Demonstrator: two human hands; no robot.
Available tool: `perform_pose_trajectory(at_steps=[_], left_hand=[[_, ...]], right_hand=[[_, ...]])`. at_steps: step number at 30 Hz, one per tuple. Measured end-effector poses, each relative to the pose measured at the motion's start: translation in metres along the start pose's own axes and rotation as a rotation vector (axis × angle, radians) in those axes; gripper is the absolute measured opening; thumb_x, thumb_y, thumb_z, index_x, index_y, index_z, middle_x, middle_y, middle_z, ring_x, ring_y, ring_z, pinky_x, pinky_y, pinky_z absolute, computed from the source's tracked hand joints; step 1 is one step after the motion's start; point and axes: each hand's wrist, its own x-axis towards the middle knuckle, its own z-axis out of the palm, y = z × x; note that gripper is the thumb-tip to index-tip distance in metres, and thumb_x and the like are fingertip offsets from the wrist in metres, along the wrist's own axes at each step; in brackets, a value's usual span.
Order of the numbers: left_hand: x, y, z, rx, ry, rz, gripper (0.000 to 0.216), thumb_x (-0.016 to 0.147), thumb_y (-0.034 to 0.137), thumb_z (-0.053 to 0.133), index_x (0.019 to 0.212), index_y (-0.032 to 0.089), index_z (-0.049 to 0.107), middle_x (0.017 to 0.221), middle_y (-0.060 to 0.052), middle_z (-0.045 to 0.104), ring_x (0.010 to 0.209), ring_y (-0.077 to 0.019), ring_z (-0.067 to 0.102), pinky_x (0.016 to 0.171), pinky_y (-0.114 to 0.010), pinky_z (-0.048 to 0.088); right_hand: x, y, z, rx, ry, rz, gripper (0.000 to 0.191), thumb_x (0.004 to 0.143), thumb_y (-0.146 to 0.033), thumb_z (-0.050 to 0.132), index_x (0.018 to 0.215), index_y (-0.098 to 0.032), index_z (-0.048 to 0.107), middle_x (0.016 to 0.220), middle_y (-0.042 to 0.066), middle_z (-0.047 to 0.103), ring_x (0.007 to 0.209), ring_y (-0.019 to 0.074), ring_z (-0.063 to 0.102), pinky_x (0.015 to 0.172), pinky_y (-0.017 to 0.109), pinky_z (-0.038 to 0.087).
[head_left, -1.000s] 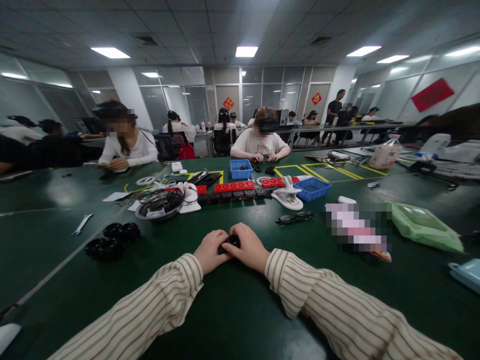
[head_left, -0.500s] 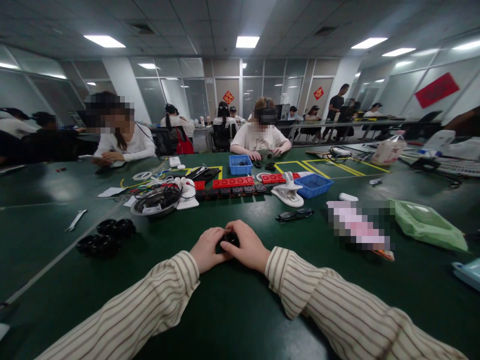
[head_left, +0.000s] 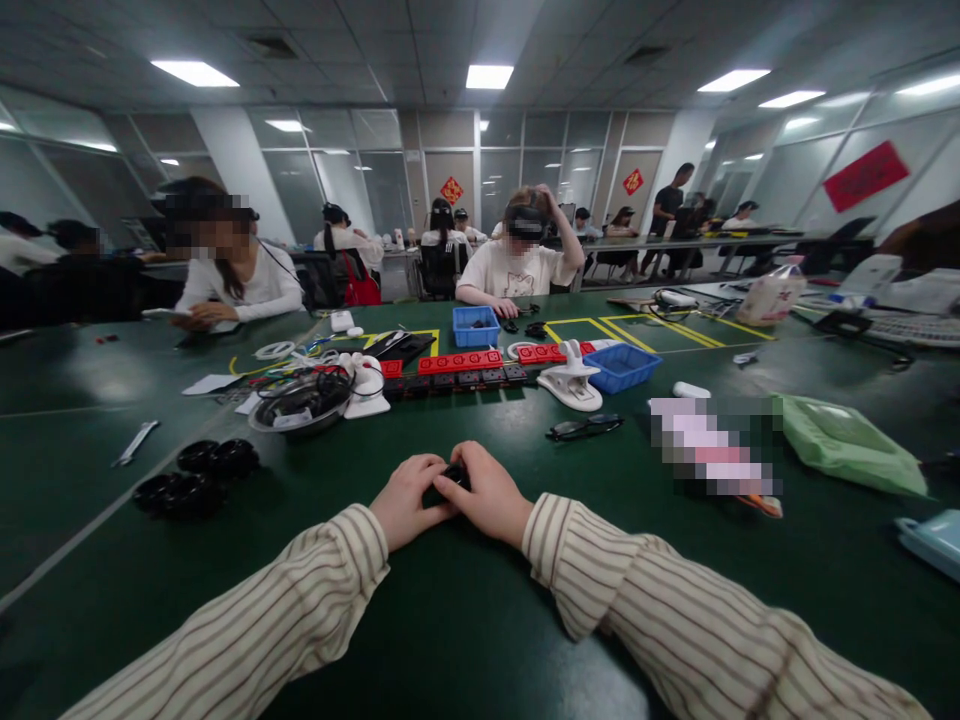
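My striped sleeves [head_left: 277,600] reach over the green table [head_left: 457,630] towards a small black part [head_left: 457,476], which sits between my left hand [head_left: 407,500] and right hand [head_left: 491,497]. Both hands are grasping it: the left cups its left side, and the right wraps its other side with the thumb laid across the near face. My fingers cover most of it, so I can't tell its full shape or whether it touches the tabletop. I'd judge the step in hand to be close two-handed work on this part; the next move calls for a steady hold from one hand while the other's fingers have freedom to shift. Well left of the part lie black round pieces [head_left: 193,495] in a cluster, with a wrench [head_left: 136,443] farther left. Beyond the part and to its right rest folded glasses [head_left: 585,427]. Farther out, a metal bowl [head_left: 300,427] stands to its left, a white clip [head_left: 571,388] to its right, and a red strip [head_left: 460,362] lies straight beyond it. Past that, a person [head_left: 517,265] sits opposite, one hand raised to the head.
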Motion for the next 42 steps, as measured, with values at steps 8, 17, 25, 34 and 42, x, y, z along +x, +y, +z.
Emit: perform_pose_trajectory(at_steps=[8, 17, 25, 34, 42], left_hand=[[-0.029, -0.005, 0.012, 0.251, -0.119, -0.097, 0.087, 0.068, 0.069, 0.045, 0.134, 0.016, 0.026, 0.139, -0.014, 0.028, 0.127, -0.0327, 0.025, 0.1, -0.056, 0.017], [-0.06, 0.017, 0.015, 0.217, -0.125, -0.222, 0.091, 0.07, 0.069, 0.042, 0.138, 0.014, 0.016, 0.139, -0.014, 0.027, 0.127, -0.0319, 0.025, 0.1, -0.055, 0.02], [-0.061, 0.025, 0.012, 0.284, -0.101, -0.213, 0.084, 0.075, 0.067, 0.034, 0.137, 0.013, 0.017, 0.141, -0.012, 0.024, 0.128, -0.032, 0.022, 0.101, -0.055, 0.019], [-0.055, 0.006, 0.015, 0.193, -0.002, -0.178, 0.081, 0.079, 0.059, 0.039, 0.139, 0.017, 0.002, 0.141, -0.013, 0.025, 0.128, -0.0292, 0.024, 0.101, -0.051, 0.023], [0.006, -0.025, 0.003, 0.111, -0.049, -0.105, 0.087, 0.061, 0.065, 0.057, 0.128, 0.014, 0.035, 0.13, -0.016, 0.04, 0.121, -0.0318, 0.034, 0.102, -0.054, 0.019]], right_hand=[[0.0, 0.013, -0.001, 0.272, 0.089, 0.109, 0.029, 0.089, -0.038, 0.03, 0.098, -0.016, 0.046, 0.084, 0.004, 0.05, 0.078, 0.0153, 0.047, 0.074, 0.03, 0.039], [-0.009, 0.023, -0.003, 0.387, 0.175, 0.191, 0.03, 0.087, -0.037, 0.035, 0.108, -0.016, 0.043, 0.087, 0.005, 0.049, 0.079, 0.0152, 0.049, 0.074, 0.03, 0.042], [-0.012, 0.017, -0.001, 0.304, 0.175, 0.175, 0.027, 0.084, -0.036, 0.04, 0.099, -0.014, 0.048, 0.084, 0.005, 0.05, 0.076, 0.0162, 0.049, 0.073, 0.031, 0.042], [-0.005, 0.008, -0.001, 0.274, 0.142, 0.231, 0.027, 0.088, -0.037, 0.034, 0.1, -0.017, 0.047, 0.08, 0.003, 0.054, 0.073, 0.015, 0.052, 0.067, 0.028, 0.042], [0.021, 0.005, -0.005, -0.07, -0.057, 0.091, 0.039, 0.076, -0.041, 0.053, 0.105, -0.016, 0.044, 0.091, 0.006, 0.054, 0.076, 0.0176, 0.051, 0.067, 0.03, 0.038]])
